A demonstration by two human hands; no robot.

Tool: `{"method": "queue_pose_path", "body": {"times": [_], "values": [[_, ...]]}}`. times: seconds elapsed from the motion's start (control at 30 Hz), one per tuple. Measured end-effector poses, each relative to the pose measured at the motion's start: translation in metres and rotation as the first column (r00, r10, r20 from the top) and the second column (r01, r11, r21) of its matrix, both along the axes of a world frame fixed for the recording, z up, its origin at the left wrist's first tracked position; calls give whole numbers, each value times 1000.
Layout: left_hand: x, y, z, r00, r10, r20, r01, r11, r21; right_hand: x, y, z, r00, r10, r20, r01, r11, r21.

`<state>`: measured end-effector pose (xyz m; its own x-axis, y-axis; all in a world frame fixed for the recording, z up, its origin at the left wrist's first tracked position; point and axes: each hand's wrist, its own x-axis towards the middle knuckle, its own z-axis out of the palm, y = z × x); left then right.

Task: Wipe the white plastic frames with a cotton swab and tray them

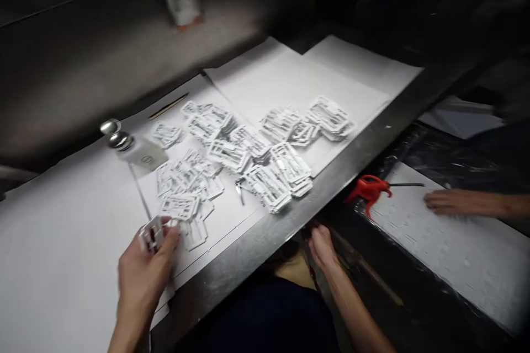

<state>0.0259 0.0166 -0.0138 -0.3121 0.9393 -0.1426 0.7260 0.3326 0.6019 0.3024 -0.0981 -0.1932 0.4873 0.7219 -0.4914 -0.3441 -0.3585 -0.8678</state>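
My left hand grips a white plastic frame part with cut-outs, held just above the near left end of a spread of similar parts. Those white parts lie in loose heaps and rough stacks across white paper sheets. My right hand is low beside the table's front edge, fingers curled; whatever is in them is hidden under the edge. A small metal tool rests among the parts, its kind blurred.
A translucent bottle with a metal top stands behind the parts, near a thin stick-like tool. The metal table edge runs diagonally. At right, a red air blow gun lies by a white sheet, where another person's hand rests.
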Motion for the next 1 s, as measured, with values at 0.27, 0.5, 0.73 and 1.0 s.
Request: {"method": "queue_pose_path", "body": {"times": [0.27,0.5,0.73,1.0], "values": [[10,13,4,981,-17,-193,31,997,69,-7,-30,59,992,122,7,-121,987,-102],[-4,45,3,980,-51,-193,39,997,-64,-11,-37,102,969,199,145,-165,962,-217],[-8,44,-12,987,132,94,-143,981,132,-28,-33,136,937,277,213,-233,949,-210],[-13,10,-6,496,274,824,-383,921,-76,-34,-25,163,903,350,248,-342,937,-75]]}}
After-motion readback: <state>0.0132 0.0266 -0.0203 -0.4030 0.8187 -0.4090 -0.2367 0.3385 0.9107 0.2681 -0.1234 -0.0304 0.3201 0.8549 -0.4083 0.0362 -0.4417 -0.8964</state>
